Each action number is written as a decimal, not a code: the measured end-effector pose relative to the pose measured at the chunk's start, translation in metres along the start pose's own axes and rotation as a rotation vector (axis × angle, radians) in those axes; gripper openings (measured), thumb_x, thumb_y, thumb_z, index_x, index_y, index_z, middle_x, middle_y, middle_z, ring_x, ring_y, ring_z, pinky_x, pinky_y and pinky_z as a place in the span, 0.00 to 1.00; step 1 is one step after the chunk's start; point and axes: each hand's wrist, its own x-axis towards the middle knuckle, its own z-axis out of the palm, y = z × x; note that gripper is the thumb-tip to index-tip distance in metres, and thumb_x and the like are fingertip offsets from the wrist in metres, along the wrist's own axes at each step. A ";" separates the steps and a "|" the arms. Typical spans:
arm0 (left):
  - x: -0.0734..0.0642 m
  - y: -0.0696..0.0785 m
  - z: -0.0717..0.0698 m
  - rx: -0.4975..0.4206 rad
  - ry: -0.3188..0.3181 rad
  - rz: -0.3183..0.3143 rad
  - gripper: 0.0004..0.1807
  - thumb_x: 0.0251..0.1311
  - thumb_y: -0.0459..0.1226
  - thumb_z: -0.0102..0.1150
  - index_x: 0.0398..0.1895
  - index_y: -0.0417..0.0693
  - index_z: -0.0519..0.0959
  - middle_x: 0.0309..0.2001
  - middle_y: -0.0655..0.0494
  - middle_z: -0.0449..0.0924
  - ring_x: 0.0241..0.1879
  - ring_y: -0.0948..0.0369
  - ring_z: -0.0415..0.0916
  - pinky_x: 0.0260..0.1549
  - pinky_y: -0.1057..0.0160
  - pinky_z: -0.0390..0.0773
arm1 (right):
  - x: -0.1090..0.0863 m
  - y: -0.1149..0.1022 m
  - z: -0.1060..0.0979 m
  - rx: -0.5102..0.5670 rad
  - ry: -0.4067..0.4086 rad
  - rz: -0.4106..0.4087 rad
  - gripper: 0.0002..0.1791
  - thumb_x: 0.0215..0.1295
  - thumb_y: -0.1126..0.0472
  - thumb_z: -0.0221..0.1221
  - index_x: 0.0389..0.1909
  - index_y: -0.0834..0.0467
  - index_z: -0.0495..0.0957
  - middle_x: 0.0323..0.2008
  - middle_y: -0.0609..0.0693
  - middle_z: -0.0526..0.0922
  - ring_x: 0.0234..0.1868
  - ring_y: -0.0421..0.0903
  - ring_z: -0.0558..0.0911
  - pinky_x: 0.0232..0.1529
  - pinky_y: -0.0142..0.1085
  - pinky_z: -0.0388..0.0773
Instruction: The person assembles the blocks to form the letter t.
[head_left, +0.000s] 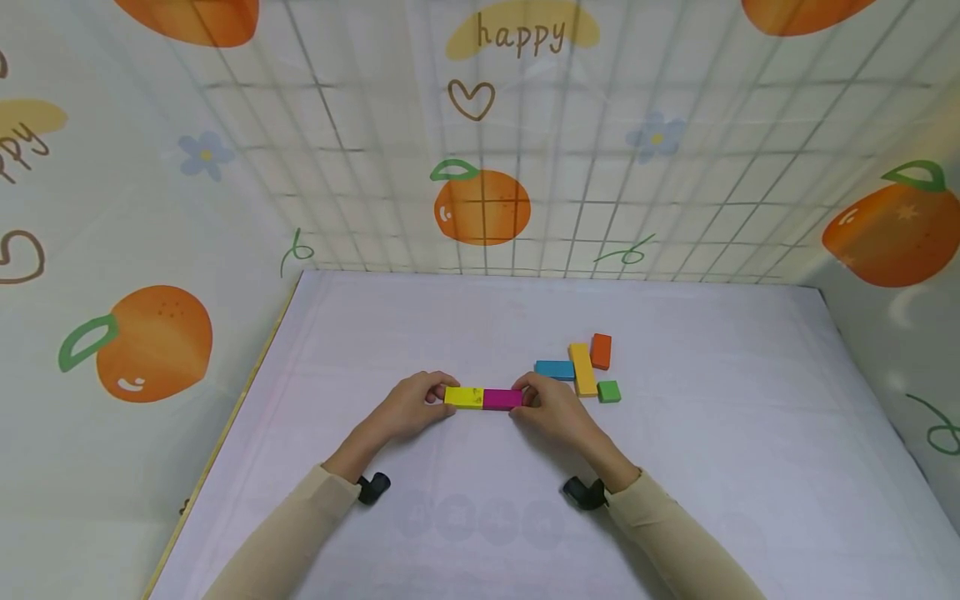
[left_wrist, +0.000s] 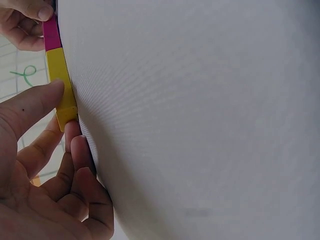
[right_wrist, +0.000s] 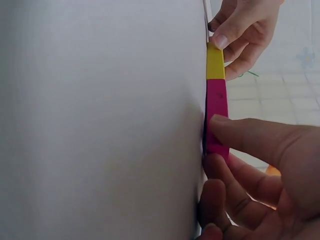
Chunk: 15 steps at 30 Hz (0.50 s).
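A cloth wall (head_left: 375,192), printed with oranges, blue flowers, a grid and the word "happy", rises along the far edge of the pale table (head_left: 712,483) and on both sides. From the near side, a beige left sleeve (head_left: 288,537) and a beige right sleeve (head_left: 682,542) reach in over the table.

The left hand (head_left: 411,407) pinches the outer end of a yellow block between thumb and fingers; the right hand (head_left: 555,410) grips the outer end of a magenta block the same way. A black camera (head_left: 374,488) shows at the left wrist.

Past the right hand, toward the far edge, an amber block (head_left: 582,371) is the longest of a cluster. A blue block (head_left: 553,369) meets its left side. The yellow block (head_left: 463,398) and magenta block (head_left: 501,400) lie end to end, touching, in one row parallel to the far edge and nearer the table's left edge than its right. An orange-red block (head_left: 601,352) stands just beside the amber one's far end, and the smallest, a green block (head_left: 609,392), beside its near end.
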 end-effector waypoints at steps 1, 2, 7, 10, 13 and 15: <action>0.000 0.000 0.000 -0.001 0.000 0.000 0.19 0.59 0.36 0.71 0.54 0.52 0.82 0.35 0.59 0.73 0.37 0.59 0.68 0.38 0.59 0.69 | 0.000 0.000 0.000 -0.002 -0.001 -0.001 0.17 0.60 0.61 0.71 0.49 0.53 0.80 0.32 0.43 0.79 0.34 0.44 0.77 0.38 0.37 0.77; 0.000 0.000 0.000 -0.001 0.000 -0.003 0.19 0.59 0.36 0.71 0.54 0.53 0.82 0.35 0.59 0.73 0.38 0.59 0.68 0.38 0.59 0.69 | 0.000 0.000 0.000 -0.005 -0.002 0.001 0.17 0.60 0.61 0.71 0.49 0.52 0.80 0.32 0.43 0.79 0.34 0.44 0.77 0.38 0.37 0.77; -0.001 0.001 0.000 -0.004 0.000 -0.009 0.18 0.59 0.36 0.71 0.54 0.53 0.82 0.35 0.59 0.73 0.38 0.58 0.68 0.39 0.59 0.70 | 0.001 -0.001 0.000 -0.008 -0.006 -0.001 0.17 0.60 0.61 0.71 0.49 0.52 0.80 0.32 0.43 0.79 0.34 0.44 0.77 0.37 0.37 0.77; -0.001 0.000 0.000 -0.003 0.002 -0.006 0.18 0.59 0.36 0.71 0.53 0.53 0.82 0.35 0.59 0.73 0.38 0.59 0.68 0.39 0.59 0.70 | 0.001 -0.001 0.000 -0.008 -0.006 0.001 0.17 0.60 0.62 0.71 0.49 0.53 0.80 0.32 0.44 0.80 0.34 0.44 0.77 0.37 0.37 0.78; -0.001 0.001 0.000 -0.005 0.002 -0.006 0.18 0.59 0.36 0.71 0.53 0.53 0.82 0.35 0.59 0.73 0.38 0.59 0.68 0.39 0.59 0.70 | 0.001 -0.001 0.000 -0.011 -0.009 0.004 0.17 0.60 0.62 0.71 0.49 0.53 0.80 0.32 0.44 0.79 0.34 0.44 0.77 0.37 0.37 0.77; -0.001 0.002 0.000 -0.006 0.002 -0.004 0.18 0.59 0.36 0.71 0.53 0.53 0.82 0.35 0.59 0.73 0.38 0.58 0.68 0.39 0.59 0.70 | 0.001 -0.001 0.000 -0.013 -0.012 0.005 0.17 0.60 0.62 0.71 0.49 0.53 0.80 0.31 0.44 0.79 0.34 0.44 0.77 0.36 0.36 0.77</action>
